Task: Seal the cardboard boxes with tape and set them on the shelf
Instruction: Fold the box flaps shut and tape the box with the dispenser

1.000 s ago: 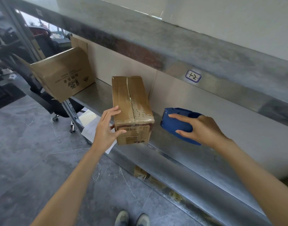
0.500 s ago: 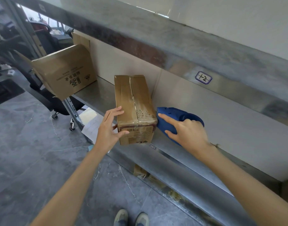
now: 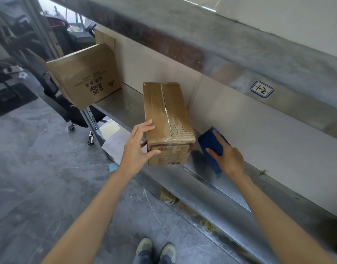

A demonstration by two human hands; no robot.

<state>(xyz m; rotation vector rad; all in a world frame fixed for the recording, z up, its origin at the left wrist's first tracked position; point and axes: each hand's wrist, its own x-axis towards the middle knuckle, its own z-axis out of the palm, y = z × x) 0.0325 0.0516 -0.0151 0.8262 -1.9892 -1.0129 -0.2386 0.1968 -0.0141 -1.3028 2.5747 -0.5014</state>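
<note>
A small taped cardboard box (image 3: 166, 121) stands on the metal shelf (image 3: 205, 174), its near end at the shelf's front edge. My left hand (image 3: 138, 147) holds its near left corner, fingers along the side and thumb across the front face. Just right of the box, my right hand (image 3: 227, 155) grips a blue tape dispenser (image 3: 211, 144) standing on the shelf, index finger stretched along its top.
A larger cardboard box (image 3: 85, 75) with printed characters sits tilted at the shelf's left end. An upper metal shelf (image 3: 240, 46) carries a label (image 3: 262, 89). An office chair (image 3: 72, 109) and papers (image 3: 116, 141) are on the floor at left. My shoes (image 3: 156, 248) are below.
My right hand has turned the blue tape dispenser and brought it down beside the box's right side. The left hand has stayed on the box's near left corner.
</note>
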